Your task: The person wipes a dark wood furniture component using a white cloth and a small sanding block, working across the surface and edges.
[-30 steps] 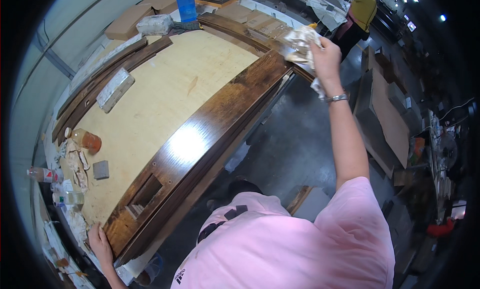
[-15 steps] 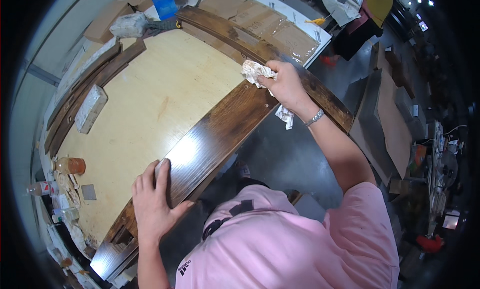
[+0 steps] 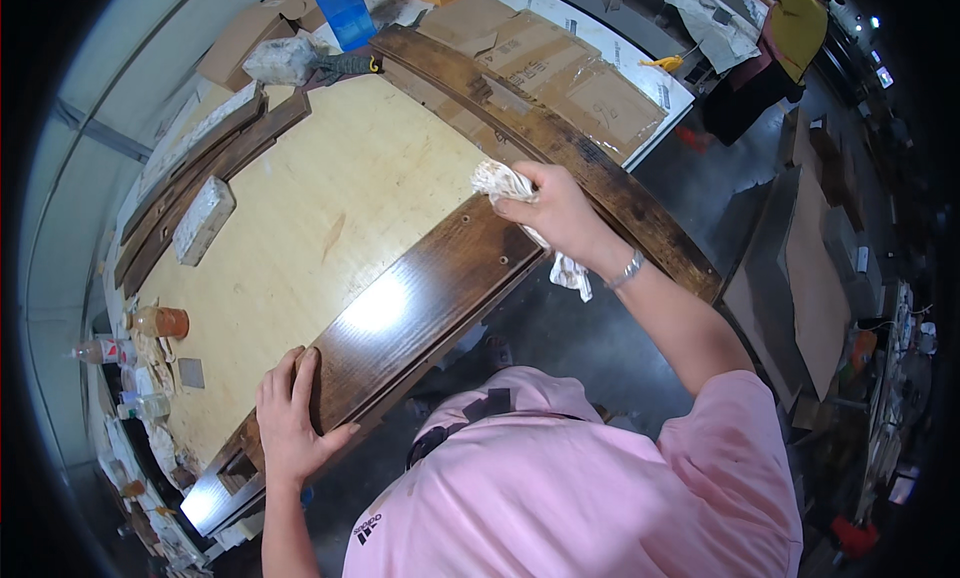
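Observation:
A long, glossy dark brown wooden board (image 3: 400, 300) lies slanting along the near edge of the pale worktable, with small round holes at its far right end. My right hand (image 3: 553, 213) is closed around a crumpled whitish cloth (image 3: 503, 181) with brown stains, just at that end. A loose tail of the cloth dangles below the hand, past the table edge. My left hand (image 3: 293, 418) rests on the board's nearer left part, its fingers stretched over the surface and its thumb spread apart. Beside that hand, a rectangular cut-out (image 3: 237, 472) shows in the board.
A second, partly worn brown board (image 3: 590, 148) crosses behind the right hand. On the pale tabletop (image 3: 330, 188) sit a wrapped block (image 3: 204, 221), an amber jar (image 3: 160, 322) and a grey square (image 3: 191, 373). Cardboard (image 3: 560, 73) lies beyond, near a blue bottle (image 3: 343, 13). Another person (image 3: 775, 48) stands far right.
The whole view has shifted slightly. My left hand has slid a little along the board toward its near left end. My right hand stays at the far end, still gripping the cloth.

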Tool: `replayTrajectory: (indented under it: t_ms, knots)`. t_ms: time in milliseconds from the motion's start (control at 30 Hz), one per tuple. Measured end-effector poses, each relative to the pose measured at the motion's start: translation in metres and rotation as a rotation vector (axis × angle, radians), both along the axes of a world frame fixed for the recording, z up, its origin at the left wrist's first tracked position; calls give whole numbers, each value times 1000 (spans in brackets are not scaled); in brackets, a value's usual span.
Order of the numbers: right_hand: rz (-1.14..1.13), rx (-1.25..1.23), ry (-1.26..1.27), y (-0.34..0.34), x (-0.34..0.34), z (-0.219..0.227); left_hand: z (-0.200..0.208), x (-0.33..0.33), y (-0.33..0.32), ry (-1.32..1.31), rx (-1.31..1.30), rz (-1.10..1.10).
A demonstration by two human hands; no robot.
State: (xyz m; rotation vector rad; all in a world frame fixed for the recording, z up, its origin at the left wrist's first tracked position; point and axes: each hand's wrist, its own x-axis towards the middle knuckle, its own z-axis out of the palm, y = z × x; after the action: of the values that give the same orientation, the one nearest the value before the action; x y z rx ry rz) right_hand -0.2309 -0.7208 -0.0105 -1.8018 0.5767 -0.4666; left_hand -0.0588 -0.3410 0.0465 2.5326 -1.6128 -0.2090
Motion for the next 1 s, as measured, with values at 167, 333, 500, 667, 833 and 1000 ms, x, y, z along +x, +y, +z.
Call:
replayTrajectory:
  t_ms: [167, 333, 500, 667, 833, 1000]
  knots:
    - [-39, -29, -114, -29, 11, 6, -3, 2, -1, -40, -19, -23]
    - [-24, -254, -38, 8, 11, 8, -2, 0, 1, -30, -32, -19]
    - [4, -63, 21, 6, -15, 6, -3, -1, 2, -58, 2, 1]
    - [5, -280, 129, -9, 37, 18, -3, 0, 0, 22, -69, -20]
    - [-69, -214, 40, 16, -19, 12, 5, -7, 3, -19, 21, -13]
    - [-172, -287, 10, 9, 7, 6, -1, 0, 2, -78, 22, -27]
